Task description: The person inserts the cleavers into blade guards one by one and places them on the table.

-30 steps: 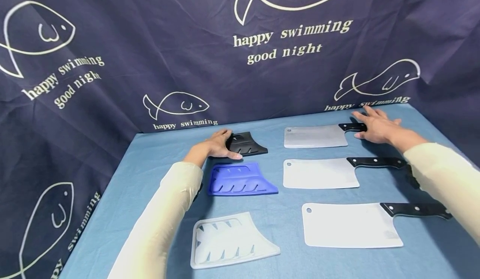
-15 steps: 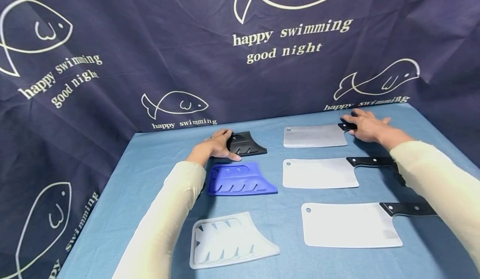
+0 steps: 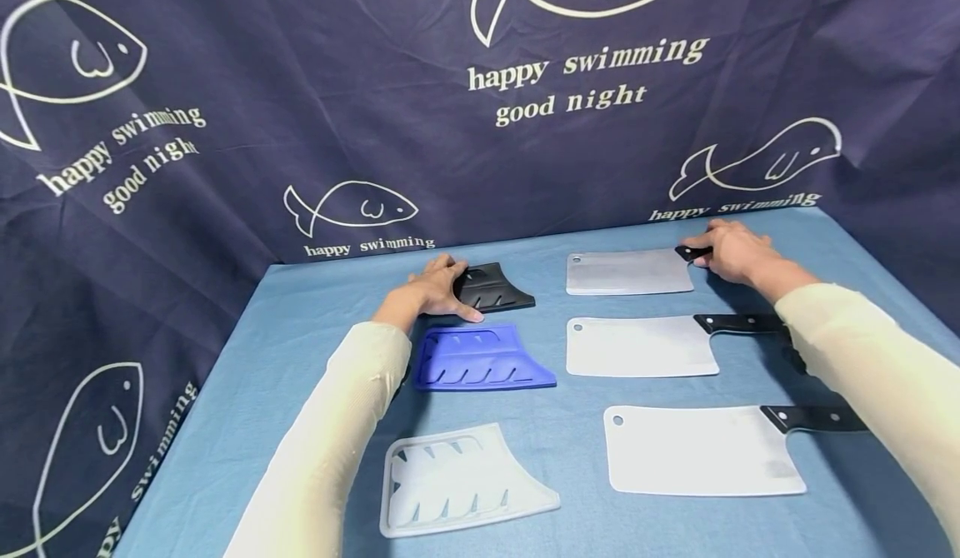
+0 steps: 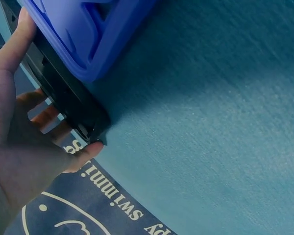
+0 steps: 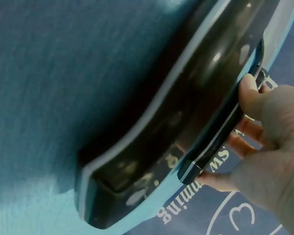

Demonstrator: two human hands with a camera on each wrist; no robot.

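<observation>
At the back of the table, my left hand (image 3: 433,289) grips a black cleaver blade guard (image 3: 491,287), thumb on its near edge. In the left wrist view the fingers of that hand reach the far side of the guard (image 4: 63,93). My right hand (image 3: 738,251) holds the black handle of the farthest cleaver (image 3: 630,273), which lies flat with its blade pointing left. Thumb and fingers sit on opposite sides of this handle (image 5: 220,132) in the right wrist view. The palm hides most of the handle from the head view.
A blue blade guard (image 3: 480,358) and a whitish one (image 3: 465,483) lie nearer on the blue cloth (image 3: 300,358). To their right are a middle cleaver (image 3: 637,347) and a near cleaver (image 3: 697,450). A dark fish-print curtain (image 3: 420,108) hangs behind the table.
My right hand has moved left along the far cleaver's handle, and its spread fingers have closed round it. The left hand stays at the black blade guard.
</observation>
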